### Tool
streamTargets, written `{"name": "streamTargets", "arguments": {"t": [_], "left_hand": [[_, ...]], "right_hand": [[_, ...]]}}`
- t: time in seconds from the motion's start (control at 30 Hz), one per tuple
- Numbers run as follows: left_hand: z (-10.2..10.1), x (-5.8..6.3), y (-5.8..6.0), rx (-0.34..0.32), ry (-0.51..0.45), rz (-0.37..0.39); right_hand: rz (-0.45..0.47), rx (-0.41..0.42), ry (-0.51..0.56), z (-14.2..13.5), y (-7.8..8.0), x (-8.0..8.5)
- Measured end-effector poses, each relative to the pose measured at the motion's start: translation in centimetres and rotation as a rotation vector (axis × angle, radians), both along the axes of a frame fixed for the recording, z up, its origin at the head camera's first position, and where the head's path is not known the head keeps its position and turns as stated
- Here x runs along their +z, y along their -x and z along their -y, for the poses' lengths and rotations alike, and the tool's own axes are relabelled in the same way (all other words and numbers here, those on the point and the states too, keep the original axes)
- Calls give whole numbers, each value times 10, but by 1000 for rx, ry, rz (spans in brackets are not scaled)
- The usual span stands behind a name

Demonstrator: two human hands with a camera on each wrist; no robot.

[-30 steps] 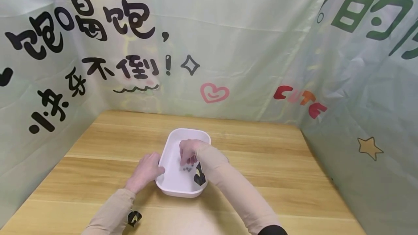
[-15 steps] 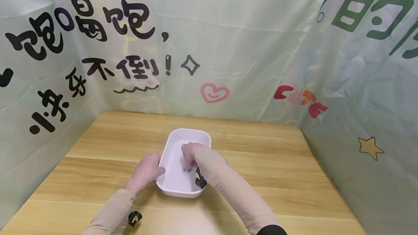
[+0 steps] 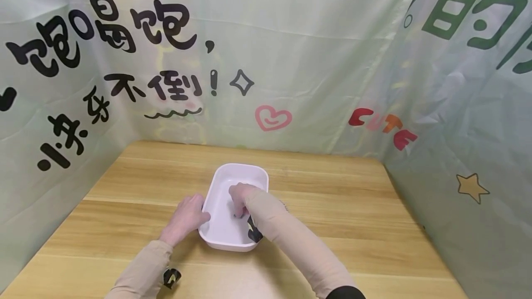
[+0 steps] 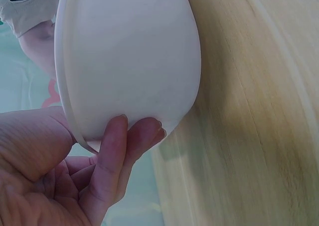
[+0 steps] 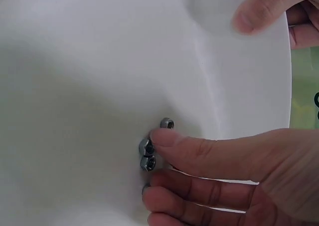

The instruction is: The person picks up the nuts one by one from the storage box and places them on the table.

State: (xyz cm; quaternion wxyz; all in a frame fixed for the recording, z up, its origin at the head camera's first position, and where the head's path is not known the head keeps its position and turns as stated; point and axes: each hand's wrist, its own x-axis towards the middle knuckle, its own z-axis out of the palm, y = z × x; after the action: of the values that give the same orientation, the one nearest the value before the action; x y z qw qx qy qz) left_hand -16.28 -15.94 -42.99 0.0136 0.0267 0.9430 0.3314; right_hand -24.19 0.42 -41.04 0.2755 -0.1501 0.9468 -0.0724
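A white rectangular tray [image 3: 226, 236] sits on the wooden table. My left hand [image 3: 187, 216] grips its left wall; in the left wrist view the fingers [image 4: 110, 153] press the outside, and the right wrist view shows the thumb [image 5: 246, 21] over the rim inside. My right hand [image 3: 240, 197] reaches down into the tray. Several small metal nuts [image 5: 148, 163] lie on the tray floor at its fingertips. The right thumb [image 5: 199, 156] touches one nut, the fingers below it stay apart from the thumb, and another nut is partly hidden behind them.
The wooden table [image 3: 341, 216] stretches out around the tray. Pale printed curtains [image 3: 316, 59] stand along its back and both sides. Black cuffs or straps [image 3: 171, 278] show near the wrists.
My right hand has come lower and slightly nearer to me over the nuts, covering more of them. My left hand and the tray have kept their places.
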Motion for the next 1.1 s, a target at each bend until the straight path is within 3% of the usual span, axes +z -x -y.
{"name": "streamTargets", "arguments": {"t": [0.3, 0.63, 1.1], "left_hand": [[0, 0, 0, -2, -3, -2], [-1, 0, 0, -6, -5, -7], [0, -1, 1, -13, -6, -8]], "right_hand": [[-8, 34, -5, 2, -1, -1], [-13, 16, 33, 2, 1, -1], [-40, 90, 8, -1, 3, 0]]}}
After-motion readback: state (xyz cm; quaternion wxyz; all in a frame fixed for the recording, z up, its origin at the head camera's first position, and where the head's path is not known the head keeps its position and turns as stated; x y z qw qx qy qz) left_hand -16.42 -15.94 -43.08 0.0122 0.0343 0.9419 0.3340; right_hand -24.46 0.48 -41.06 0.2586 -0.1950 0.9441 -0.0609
